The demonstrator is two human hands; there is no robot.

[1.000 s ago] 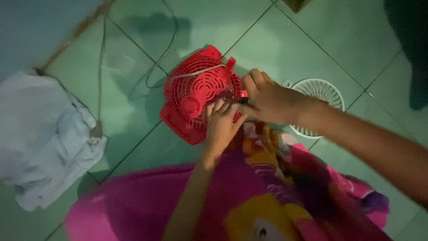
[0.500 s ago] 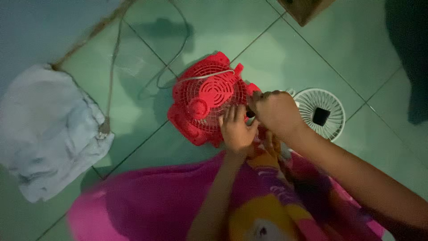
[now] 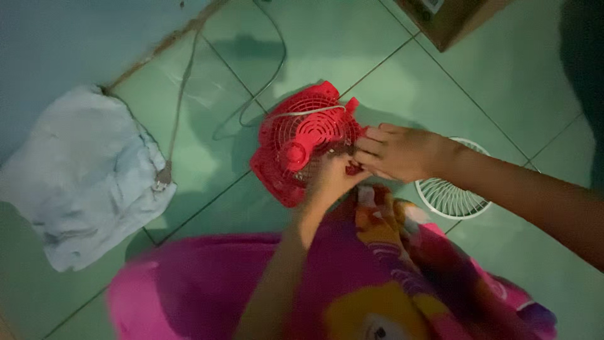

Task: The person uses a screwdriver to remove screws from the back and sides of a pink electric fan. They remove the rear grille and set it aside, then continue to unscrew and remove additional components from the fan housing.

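Cloth (image 3: 82, 173) at 9 o'clock, white grille (image 3: 450, 192) at 3, fan (image 3: 302, 141) face-up on floor, left hand (image 3: 330, 179) and right hand (image 3: 399, 151) grip its rim.

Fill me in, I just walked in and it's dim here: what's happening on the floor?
A person sits on the green tiled floor with both hands on a small red fan. The left hand steadies its grille edge, while the right hand pinches at the same edge; whether it holds anything is unclear. A white fan grille lies beside them, and a pale cloth farther left.
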